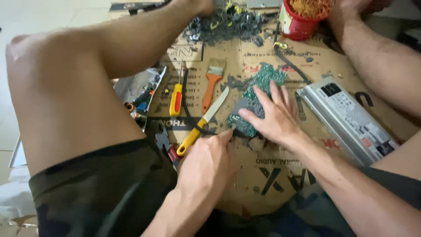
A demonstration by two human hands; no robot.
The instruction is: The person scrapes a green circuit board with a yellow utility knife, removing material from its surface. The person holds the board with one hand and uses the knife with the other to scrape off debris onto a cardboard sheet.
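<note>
A green circuit board [263, 81] lies on flattened cardboard [272, 171] between my legs. My right hand [274, 116] rests flat on the board, fingers spread, pressing it down. My left hand [206, 160] is closed, its fingertips at the board's near left corner, and a small grey tool tip [233, 127] pokes out from them against the board's edge. A yellow-handled knife [199, 127] lies on the cardboard just left of that hand, blade pointing away from me.
A red and yellow screwdriver [176, 98] and an orange-handled brush [212, 81] lie left of the board. A silver metal box [351, 118] sits to the right. A red tub of copper wire [300, 19] and a dark scrap pile [228, 24] are at the far edge.
</note>
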